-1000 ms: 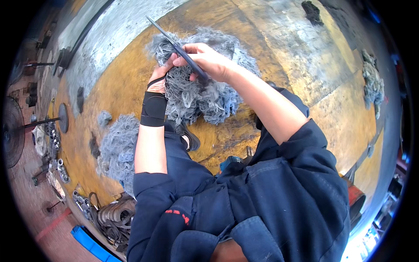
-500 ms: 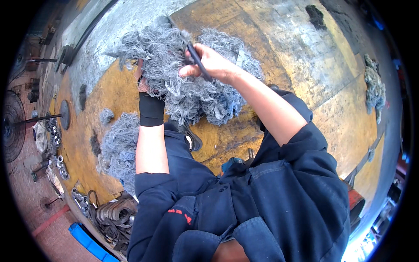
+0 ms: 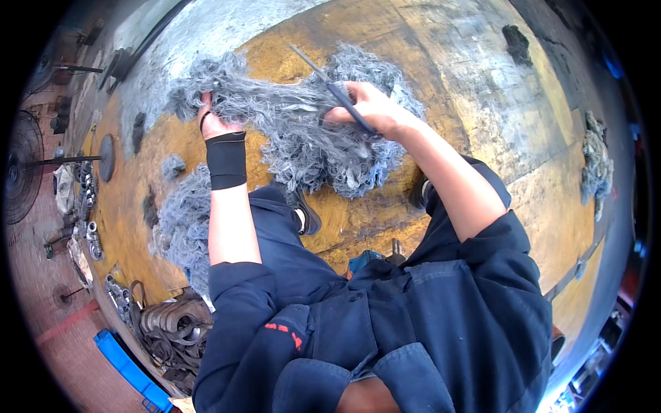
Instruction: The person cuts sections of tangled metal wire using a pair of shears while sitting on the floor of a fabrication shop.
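Observation:
A mass of tangled grey-blue thread waste (image 3: 296, 148) lies on the floor before my feet, with a drawn-out bunch stretched between my hands. My left hand (image 3: 215, 124), its wrist wrapped in a black band (image 3: 226, 160), is closed on the left end of that bunch; threads partly hide the fingers. In my right hand (image 3: 365, 109) is a knife (image 3: 352, 109) with a dark handle. Its thin blade points up and away to the left. The right thumb and fingers lie against the thread, and I cannot tell how much they grip.
A second thread heap (image 3: 184, 224) lies left of my legs, beside a small tuft (image 3: 173, 166). Dark metal parts (image 3: 172, 327) are piled at lower left, near a blue object (image 3: 131, 372). A fan (image 3: 24, 165) stands at far left. More waste (image 3: 596, 165) lies at far right.
My left hand has moved left with its end of the thread, and my right hand has shifted right with the knife. The bunch between them is stretched longer.

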{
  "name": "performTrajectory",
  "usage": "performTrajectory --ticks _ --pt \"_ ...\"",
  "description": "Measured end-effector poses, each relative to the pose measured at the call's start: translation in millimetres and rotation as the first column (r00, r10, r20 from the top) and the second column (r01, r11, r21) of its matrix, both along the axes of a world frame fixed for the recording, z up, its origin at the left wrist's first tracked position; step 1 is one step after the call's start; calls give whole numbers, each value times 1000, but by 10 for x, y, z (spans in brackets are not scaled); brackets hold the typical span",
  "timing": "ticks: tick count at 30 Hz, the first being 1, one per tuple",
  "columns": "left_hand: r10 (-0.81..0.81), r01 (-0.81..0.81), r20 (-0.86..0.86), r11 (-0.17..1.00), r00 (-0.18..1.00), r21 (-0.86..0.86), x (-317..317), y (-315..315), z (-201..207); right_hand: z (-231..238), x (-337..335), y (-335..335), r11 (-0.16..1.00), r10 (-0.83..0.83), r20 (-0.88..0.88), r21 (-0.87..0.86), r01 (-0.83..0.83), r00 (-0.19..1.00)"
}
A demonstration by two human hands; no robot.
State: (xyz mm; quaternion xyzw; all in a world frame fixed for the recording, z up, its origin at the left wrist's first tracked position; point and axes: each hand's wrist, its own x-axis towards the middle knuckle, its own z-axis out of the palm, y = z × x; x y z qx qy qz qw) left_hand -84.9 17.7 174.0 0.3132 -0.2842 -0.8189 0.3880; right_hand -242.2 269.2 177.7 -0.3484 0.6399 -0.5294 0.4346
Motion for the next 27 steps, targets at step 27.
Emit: performTrajectory --ticks 27 --pt "304 -706 949 691 89 -155 6270 -217 -141 -16 -467 377 868 -479 -6 147 475 878"
